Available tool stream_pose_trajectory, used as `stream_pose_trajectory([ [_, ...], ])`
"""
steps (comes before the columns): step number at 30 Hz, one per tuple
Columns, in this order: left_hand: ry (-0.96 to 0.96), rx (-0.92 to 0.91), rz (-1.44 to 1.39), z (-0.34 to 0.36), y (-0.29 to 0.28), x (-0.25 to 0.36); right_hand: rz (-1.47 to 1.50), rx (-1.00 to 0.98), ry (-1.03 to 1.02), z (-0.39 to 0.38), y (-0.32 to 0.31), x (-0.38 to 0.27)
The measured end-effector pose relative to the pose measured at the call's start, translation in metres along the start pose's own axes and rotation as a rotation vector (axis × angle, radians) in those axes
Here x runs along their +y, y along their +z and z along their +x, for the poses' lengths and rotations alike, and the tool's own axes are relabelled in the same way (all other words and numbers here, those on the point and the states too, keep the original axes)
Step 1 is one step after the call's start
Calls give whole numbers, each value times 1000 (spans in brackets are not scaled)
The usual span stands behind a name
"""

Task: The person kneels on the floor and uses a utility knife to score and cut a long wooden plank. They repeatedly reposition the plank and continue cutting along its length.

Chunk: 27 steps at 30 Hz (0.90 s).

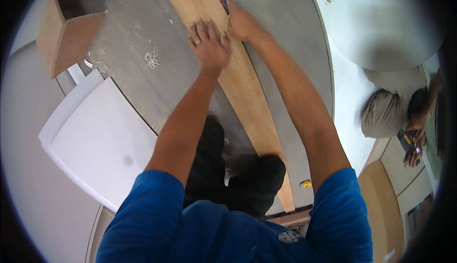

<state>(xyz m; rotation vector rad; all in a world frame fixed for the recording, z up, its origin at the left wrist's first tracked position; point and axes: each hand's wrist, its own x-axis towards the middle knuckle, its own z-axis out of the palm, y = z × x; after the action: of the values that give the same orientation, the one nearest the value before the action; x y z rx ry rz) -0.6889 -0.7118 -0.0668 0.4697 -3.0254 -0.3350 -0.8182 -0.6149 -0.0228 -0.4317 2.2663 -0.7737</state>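
Observation:
A long, thin light-brown wooden plank (252, 106) lies on a grey work surface, running from the far middle toward my knees. Flat on its upper face rests my left hand (209, 46), fingers stretched out and slightly apart. At the plank's right edge, my right hand (243, 24) is closed around a small red-and-black hand tool (223, 4). Only the tool's far end shows; my fingers hide the rest, so its exact kind and any blade cannot be seen. My dark-trousered knees (257, 177) overlap the near part of the plank.
Curled white shavings (151, 57) lie left of the plank. An open wooden box (76, 39) stands far left, with a white panel (100, 139) below it. A yellow tape measure (305, 183) sits near right. Another person's hand (413, 156) holds a dark power tool (408, 141).

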Motion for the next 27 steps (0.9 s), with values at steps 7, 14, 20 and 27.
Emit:
stream_pose_trajectory([
  [7,40,52,-15,-1,5,0,24,76,-33,-67,30,37],
  [14,66,129,12,-3,9,-1,59,72,32,-150,61,66],
  [20,69,130,7,-3,13,-3,87,37,106,-221,77,86],
  [27,109,193,-2,-2,19,-4,72,42,109,-305,107,127],
])
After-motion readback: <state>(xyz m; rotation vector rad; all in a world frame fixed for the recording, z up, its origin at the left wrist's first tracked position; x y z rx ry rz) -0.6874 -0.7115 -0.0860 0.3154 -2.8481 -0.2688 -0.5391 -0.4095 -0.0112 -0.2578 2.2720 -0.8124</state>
